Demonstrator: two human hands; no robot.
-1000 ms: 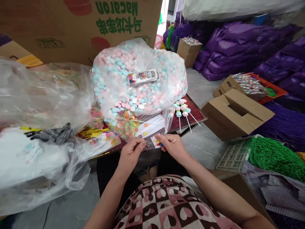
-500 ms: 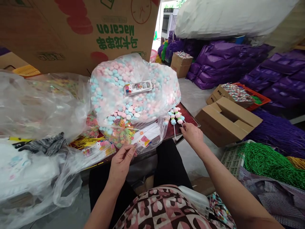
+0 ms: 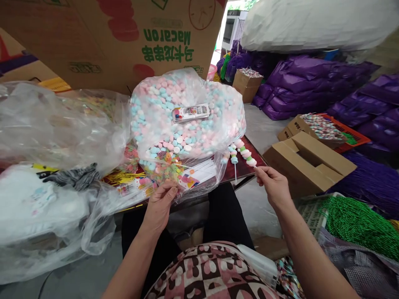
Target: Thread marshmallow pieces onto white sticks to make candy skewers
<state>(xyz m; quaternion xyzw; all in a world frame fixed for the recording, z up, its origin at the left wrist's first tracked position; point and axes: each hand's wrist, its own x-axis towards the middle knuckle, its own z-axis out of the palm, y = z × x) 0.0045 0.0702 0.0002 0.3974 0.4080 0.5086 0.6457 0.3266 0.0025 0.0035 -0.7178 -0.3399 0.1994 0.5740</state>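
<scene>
My right hand [image 3: 272, 186] is closed on the white stick of a candy skewer [image 3: 245, 152] strung with pink, white and green pieces, held slanted above the dark red table [image 3: 253, 146]. Another candy skewer [image 3: 233, 158] lies on the table beside it. My left hand [image 3: 161, 202] pinches a small clear printed wrapper [image 3: 187, 181] at the table's near edge. Behind both hands sits a big clear bag of pink, blue and white candies [image 3: 187, 116] with a small printed packet [image 3: 191, 112] on top.
A large "Macaron" cardboard box [image 3: 124, 37] stands behind the table. Crumpled clear plastic bags [image 3: 56, 128] fill the left. To the right are an open cardboard box [image 3: 308, 160], a box of finished skewers [image 3: 321, 126], purple bags [image 3: 311, 83] and green bundles [image 3: 358, 211].
My right hand left the wrapper, reached to the skewers on the table, and now lifts one by its stick. My left hand stays pinched on the wrapper.
</scene>
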